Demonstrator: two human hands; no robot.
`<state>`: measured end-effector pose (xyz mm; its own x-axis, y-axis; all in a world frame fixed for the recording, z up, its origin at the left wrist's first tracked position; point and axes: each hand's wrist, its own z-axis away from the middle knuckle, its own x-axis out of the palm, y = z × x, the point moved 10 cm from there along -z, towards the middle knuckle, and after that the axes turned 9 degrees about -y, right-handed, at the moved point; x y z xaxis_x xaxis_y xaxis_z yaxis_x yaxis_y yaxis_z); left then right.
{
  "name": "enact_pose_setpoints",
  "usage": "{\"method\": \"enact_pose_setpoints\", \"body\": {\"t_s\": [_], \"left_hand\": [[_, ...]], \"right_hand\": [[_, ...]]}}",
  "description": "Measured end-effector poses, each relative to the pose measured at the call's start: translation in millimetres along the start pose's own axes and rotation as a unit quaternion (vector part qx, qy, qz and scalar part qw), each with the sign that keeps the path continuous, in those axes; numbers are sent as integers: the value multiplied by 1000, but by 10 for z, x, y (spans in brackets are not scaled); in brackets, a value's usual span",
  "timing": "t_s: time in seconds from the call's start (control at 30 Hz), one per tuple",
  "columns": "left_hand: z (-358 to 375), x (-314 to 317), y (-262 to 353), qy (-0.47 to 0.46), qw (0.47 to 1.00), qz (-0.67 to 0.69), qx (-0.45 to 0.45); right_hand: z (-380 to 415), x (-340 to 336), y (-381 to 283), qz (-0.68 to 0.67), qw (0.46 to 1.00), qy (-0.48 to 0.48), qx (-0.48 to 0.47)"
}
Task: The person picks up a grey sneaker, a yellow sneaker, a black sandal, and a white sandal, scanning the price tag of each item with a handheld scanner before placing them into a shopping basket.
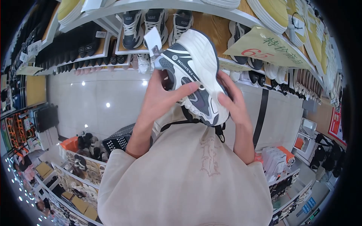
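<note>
A grey and white sneaker (205, 60) is held up between my two hands, tilted on its side with the thick white sole toward the upper right. "FASHION" is printed along its side. My left hand (166, 90) grips the heel end, its thumb pressed on the sneaker's side and its fingers partly hidden behind. My right hand (233, 96) is wrapped round the sole side near the toe. From the heel hangs a white tag (152, 40). Behind the sneaker, similar dark and white sneakers (132, 30) stand on a wooden shelf (217, 32).
A paper price sign (267, 49) with "65" hangs from the shelf at the right. Yellow and white shoes (269, 13) line the upper shelf. Racks of shoes (81, 169) stand at lower left, beside a black dotted bag or basket (118, 139). Pale tiled floor (102, 94) lies below.
</note>
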<state>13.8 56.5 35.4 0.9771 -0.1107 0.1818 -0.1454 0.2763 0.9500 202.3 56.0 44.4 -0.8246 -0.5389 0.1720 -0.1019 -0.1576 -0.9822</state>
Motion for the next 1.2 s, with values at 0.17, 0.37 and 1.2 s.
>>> {"method": "enact_pose_setpoints", "body": {"t_s": [0.17,0.37,1.2], "left_hand": [[-13,-29,136,-2,999,-33,2],[1,-49,260,-15,998,-64,10],[20,355,374,-50,990,-59,117]], "right_hand": [[-49,50,171,-50,994,31,89],[-30,89,268,-76,992,58,80],[-92,-70,-300,27,980,167,-107]]}}
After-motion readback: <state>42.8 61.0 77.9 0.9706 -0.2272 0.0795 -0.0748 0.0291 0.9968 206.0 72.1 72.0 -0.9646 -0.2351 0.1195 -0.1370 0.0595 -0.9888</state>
